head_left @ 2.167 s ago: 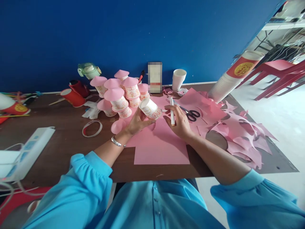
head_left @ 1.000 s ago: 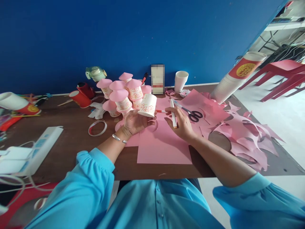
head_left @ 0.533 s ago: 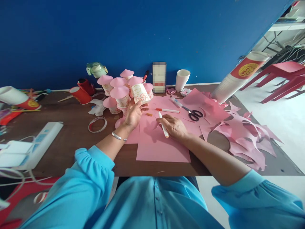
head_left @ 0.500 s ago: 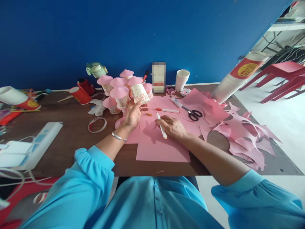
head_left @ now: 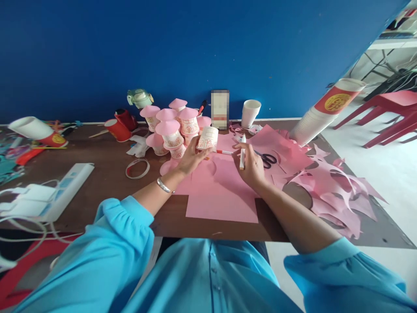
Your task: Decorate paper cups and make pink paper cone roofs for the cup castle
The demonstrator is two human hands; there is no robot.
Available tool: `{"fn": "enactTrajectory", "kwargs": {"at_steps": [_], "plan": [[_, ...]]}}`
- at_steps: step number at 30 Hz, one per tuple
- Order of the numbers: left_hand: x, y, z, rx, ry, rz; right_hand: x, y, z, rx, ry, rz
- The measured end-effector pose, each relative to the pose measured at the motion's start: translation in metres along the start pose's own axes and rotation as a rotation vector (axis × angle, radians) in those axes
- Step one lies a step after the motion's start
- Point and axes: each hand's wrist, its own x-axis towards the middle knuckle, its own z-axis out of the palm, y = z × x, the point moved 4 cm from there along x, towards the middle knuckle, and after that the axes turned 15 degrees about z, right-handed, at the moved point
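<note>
- left hand grips a decorated paper cup at the far edge of the pink paper, beside the stack of pink-roofed cups.
- right hand clasps a white marker; a nudge could likely topple the stack.

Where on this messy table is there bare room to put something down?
Bare brown table shows between the tape ring, the power strip and the left hand. The pink sheet near the front edge is flat. Crowded: the pink-topped cups and the paper scraps.
</note>
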Motion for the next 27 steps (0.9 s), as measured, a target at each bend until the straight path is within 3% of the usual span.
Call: {"fn": "enactTrajectory", "kwargs": {"at_steps": [5,9,13,17,21,27], "plan": [[-0.016,0.020,0.001,0.212,-0.170,0.036,0.009,0.011,0.002,-0.012,0.025,0.011],[-0.045,0.016,0.002,0.463,-0.236,0.128,0.006,0.009,0.006,-0.037,0.002,-0.036],[-0.059,0.009,0.002,0.551,-0.291,0.178,0.003,0.005,0.010,-0.043,-0.037,-0.073],[-0.047,0.008,-0.011,0.557,-0.251,0.247,0.003,0.001,0.012,-0.034,-0.079,-0.069],[-0.021,-0.001,-0.025,0.653,-0.217,0.288,0.005,-0.001,0.001,0.022,-0.019,-0.059],[0.000,-0.018,-0.008,0.842,-0.500,0.283,0.004,-0.014,-0.018,0.185,0.064,-0.125]]}}
